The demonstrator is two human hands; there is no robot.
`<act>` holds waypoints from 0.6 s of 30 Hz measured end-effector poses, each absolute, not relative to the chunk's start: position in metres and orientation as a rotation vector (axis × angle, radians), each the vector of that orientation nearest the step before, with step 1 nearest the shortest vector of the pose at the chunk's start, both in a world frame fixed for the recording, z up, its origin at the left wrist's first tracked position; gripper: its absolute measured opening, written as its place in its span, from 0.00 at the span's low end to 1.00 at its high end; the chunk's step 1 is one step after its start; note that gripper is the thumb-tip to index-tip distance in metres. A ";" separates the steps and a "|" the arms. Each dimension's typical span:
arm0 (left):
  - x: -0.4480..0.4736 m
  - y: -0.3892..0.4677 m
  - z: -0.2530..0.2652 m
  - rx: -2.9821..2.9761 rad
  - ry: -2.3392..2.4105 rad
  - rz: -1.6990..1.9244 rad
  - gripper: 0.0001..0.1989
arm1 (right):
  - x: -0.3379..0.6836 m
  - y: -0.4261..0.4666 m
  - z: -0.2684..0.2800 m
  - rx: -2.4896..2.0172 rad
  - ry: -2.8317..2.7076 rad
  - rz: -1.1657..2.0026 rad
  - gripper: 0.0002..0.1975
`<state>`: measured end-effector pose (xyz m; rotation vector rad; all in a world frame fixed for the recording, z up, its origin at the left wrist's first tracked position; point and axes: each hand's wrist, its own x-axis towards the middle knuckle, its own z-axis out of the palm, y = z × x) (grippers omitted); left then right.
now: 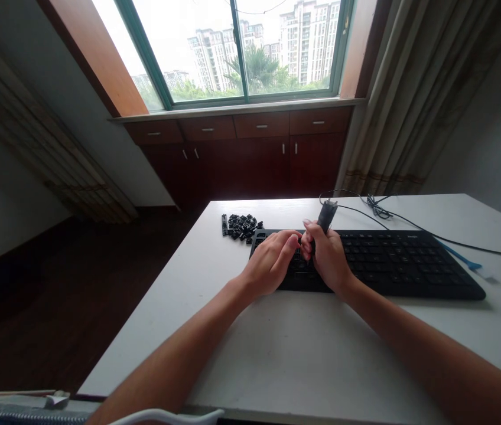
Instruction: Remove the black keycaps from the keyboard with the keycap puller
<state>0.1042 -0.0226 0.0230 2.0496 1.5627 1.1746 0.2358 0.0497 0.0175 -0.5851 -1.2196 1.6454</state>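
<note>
A black keyboard [378, 260] lies on the white table, with the keys at its left end partly covered by my hands. My right hand [328, 254] is wrapped round a black-handled tool [328, 213], held upright over the left part of the keyboard. A thin tip seems to point down below the fist; its exact shape is too small to tell. Close beside it, my left hand [272, 260] rests over the keyboard's left end. Its thumb and forefinger are drawn together, and whatever is between them cannot be made out. Loose black keycaps [242, 226] are heaped just left of the keyboard.
A black cable [378, 206] runs in a tangle behind the keyboard towards the right edge. One blue brush-like tool [461, 255] lies by the keyboard's right end. The white table [303, 348] ends at the left over a dark floor. Cabinets [241, 159] stand beneath the window.
</note>
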 end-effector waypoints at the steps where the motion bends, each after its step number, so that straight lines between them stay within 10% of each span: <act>1: 0.105 -0.022 0.023 2.049 1.566 1.175 0.25 | 0.235 0.051 0.018 -0.592 -1.208 1.680 0.21; 8: 0.112 -0.023 0.018 1.906 1.529 1.273 0.26 | 0.228 0.047 0.021 -0.360 -1.148 1.880 0.18; 18: 0.139 -0.025 0.001 2.015 1.603 1.224 0.39 | 0.229 0.032 0.010 -0.787 -1.533 1.318 0.20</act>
